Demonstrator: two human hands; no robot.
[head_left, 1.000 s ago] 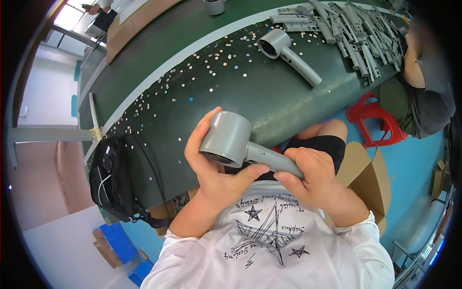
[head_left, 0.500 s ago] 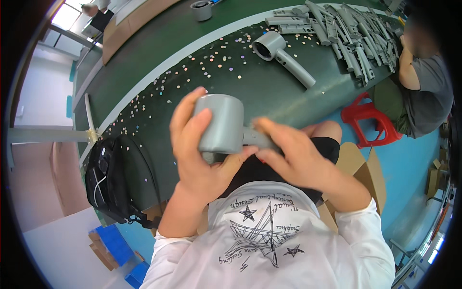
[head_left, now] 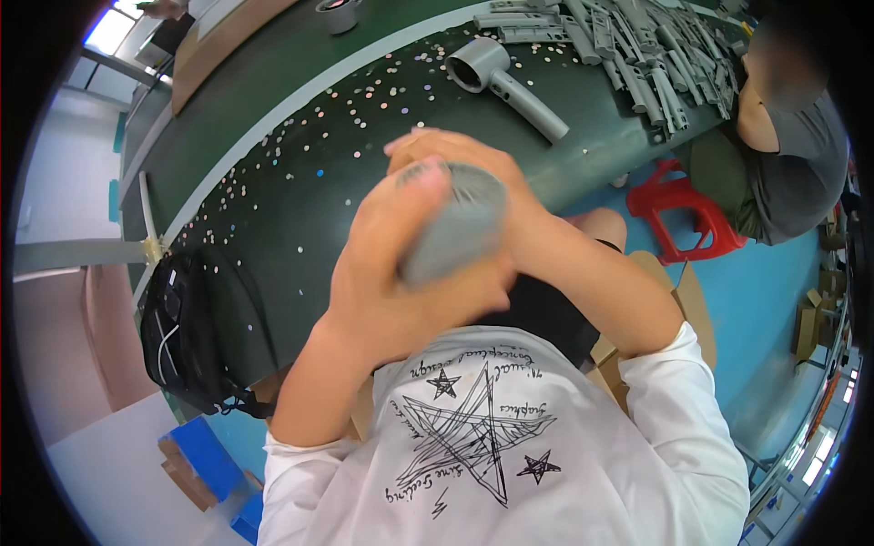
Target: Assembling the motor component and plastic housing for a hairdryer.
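Note:
A grey hair dryer shell [head_left: 460, 223] is between my hands in front of my chest, blurred by motion. My left hand [head_left: 378, 264] is wrapped round its near left side, thumb on top and fingers curled underneath. Over the far right side closes my right hand [head_left: 496, 177], its fingers reaching across the far edge toward my left hand. The shell's handle is hidden behind my hands. Farther off on the dark green table [head_left: 264, 196] lies another grey hair dryer shell [head_left: 510, 86], its round opening facing left and its handle pointing right.
Long grey handle parts [head_left: 637, 59] form a pile at the far right of the table. Small round dots [head_left: 364, 100] are scattered over the tabletop. A black backpack [head_left: 187, 332] lies at the left. A seated person [head_left: 792, 173], a red stool [head_left: 678, 214] and cardboard boxes [head_left: 692, 300] are at the right.
My right hand has moved from the shell's handle up round its far side. The shell has shifted right and tilted, its end now turned more upward. The view has moved slightly.

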